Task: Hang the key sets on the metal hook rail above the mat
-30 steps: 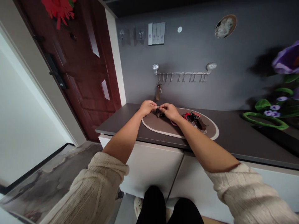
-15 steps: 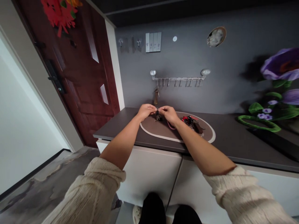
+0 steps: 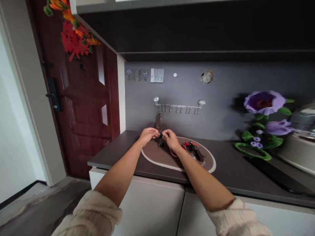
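Observation:
Between my two hands, above the left part of an oval brown mat (image 3: 157,160) with a pale rim, hangs a small bunch of keys (image 3: 160,140) on a ring. My left hand (image 3: 148,136) pinches the ring from the left. From the right, my right hand (image 3: 171,141) grips it with thumb and fingers. A pinkish strap shows beside the right hand; where it joins is hidden. On the mat's right side lies a pile of keys (image 3: 193,149) with red and black pieces. Behind my hands, a brown key fob (image 3: 158,122) hangs from the leftmost part of the hook rail (image 3: 177,106).
A dark counter (image 3: 110,150) carries the mat. At the right stand purple flowers (image 3: 265,104) on a green stem, near a pale rounded appliance (image 3: 299,150). Overhead is a dark cabinet (image 3: 197,29). A dark red door (image 3: 86,111) and wall switches (image 3: 157,75) are at the left.
The view has tilted up, so the overhead cabinet now shows more and everything sits lower in the picture. Both hands still grip the key ring above the mat.

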`<action>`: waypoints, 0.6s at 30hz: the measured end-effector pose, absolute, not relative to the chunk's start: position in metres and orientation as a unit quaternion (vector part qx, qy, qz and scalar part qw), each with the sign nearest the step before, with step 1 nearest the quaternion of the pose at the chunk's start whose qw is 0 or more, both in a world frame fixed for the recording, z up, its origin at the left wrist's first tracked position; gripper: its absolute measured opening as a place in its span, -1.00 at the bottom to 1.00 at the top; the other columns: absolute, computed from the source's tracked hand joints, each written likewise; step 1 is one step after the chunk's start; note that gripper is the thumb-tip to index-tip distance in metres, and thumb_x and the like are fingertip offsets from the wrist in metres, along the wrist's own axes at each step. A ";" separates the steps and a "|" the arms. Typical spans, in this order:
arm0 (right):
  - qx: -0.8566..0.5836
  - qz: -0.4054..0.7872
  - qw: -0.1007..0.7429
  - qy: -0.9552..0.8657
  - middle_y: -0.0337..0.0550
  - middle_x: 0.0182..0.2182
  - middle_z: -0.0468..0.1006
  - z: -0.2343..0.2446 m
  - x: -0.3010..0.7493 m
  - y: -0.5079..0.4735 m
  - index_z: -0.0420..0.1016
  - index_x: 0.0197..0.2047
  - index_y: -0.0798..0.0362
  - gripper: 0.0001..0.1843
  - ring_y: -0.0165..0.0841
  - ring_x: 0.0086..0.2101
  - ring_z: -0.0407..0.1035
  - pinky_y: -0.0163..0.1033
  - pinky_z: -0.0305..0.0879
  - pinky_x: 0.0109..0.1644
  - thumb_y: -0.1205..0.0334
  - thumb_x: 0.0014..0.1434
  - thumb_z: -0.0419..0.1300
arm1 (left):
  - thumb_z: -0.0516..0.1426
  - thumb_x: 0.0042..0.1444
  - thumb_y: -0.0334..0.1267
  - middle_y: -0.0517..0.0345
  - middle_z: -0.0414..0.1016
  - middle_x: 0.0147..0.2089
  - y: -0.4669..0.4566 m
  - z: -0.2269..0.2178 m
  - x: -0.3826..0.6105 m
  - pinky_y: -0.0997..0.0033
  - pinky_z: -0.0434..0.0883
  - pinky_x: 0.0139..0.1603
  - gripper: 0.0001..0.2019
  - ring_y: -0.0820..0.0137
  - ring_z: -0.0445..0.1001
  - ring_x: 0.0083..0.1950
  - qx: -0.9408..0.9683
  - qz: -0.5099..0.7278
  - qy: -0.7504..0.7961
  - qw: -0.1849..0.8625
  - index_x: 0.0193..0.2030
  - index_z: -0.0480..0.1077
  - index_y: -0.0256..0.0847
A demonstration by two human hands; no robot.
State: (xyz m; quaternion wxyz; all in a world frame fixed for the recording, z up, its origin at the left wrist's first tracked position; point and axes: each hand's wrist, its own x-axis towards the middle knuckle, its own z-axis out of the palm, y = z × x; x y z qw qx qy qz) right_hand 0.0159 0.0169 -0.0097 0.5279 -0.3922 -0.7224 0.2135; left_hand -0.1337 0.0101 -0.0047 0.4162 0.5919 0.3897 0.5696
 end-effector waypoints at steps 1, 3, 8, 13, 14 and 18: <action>-0.392 0.204 0.532 -0.722 -0.22 -0.48 0.37 -0.009 0.016 0.017 0.26 -0.46 0.06 -0.86 -0.44 -0.43 0.24 -0.33 0.18 -0.30 0.18 -0.01 -0.02 | 0.17 -0.14 -0.18 0.01 0.49 -0.34 0.010 -0.005 -0.133 0.53 0.29 -0.41 -0.73 0.53 0.40 -0.41 0.590 0.571 0.396 0.411 -0.33 0.36 -0.34; -0.392 0.197 0.544 -0.716 -0.21 -0.47 0.38 -0.008 0.017 0.017 0.25 -0.46 0.05 -0.85 -0.43 -0.42 0.24 -0.32 0.18 -0.30 0.17 0.01 -0.03 | 0.14 -0.10 -0.22 0.03 0.49 -0.37 0.011 -0.005 -0.132 0.56 0.28 -0.45 -0.78 0.55 0.39 -0.45 0.586 0.569 0.411 0.404 -0.34 0.36 -0.33; -0.402 0.239 0.583 -0.665 -0.21 -0.49 0.38 0.001 0.018 0.021 0.25 -0.43 0.04 -0.82 -0.42 -0.45 0.27 -0.31 0.24 -0.34 0.10 0.01 -0.02 | 0.09 -0.07 -0.33 0.11 0.46 -0.50 0.013 -0.010 -0.129 0.56 0.26 -0.49 -0.92 0.57 0.34 -0.54 0.607 0.543 0.462 0.351 -0.46 0.34 -0.32; -0.373 0.345 0.613 -0.605 -0.23 -0.47 0.37 0.031 0.015 0.031 0.22 -0.42 0.06 -0.85 -0.46 -0.45 0.30 -0.31 0.32 -0.34 0.14 0.01 0.03 | 0.05 -0.07 -0.36 0.13 0.45 -0.52 0.021 -0.018 -0.130 0.56 0.26 -0.48 -0.91 0.55 0.35 -0.55 0.660 0.498 0.493 0.271 -0.51 0.35 -0.30; -0.367 0.361 0.620 -0.593 -0.24 -0.48 0.36 0.039 0.014 0.034 0.22 -0.41 0.06 -0.87 -0.47 -0.46 0.31 -0.32 0.33 -0.36 0.17 0.02 0.03 | 0.05 -0.08 -0.37 0.13 0.45 -0.52 0.023 -0.020 -0.130 0.56 0.26 -0.47 -0.90 0.54 0.36 -0.54 0.670 0.487 0.500 0.255 -0.51 0.36 -0.30; -0.366 0.407 0.642 -0.537 -0.30 -0.54 0.32 0.069 0.005 0.046 0.21 -0.43 0.09 -0.96 -0.51 -0.53 0.32 -0.33 0.35 -0.43 0.34 0.05 0.00 | 0.02 -0.09 -0.40 0.13 0.47 -0.50 0.025 -0.022 -0.131 0.56 0.27 -0.43 -0.87 0.53 0.38 -0.49 0.693 0.445 0.526 0.211 -0.48 0.40 -0.31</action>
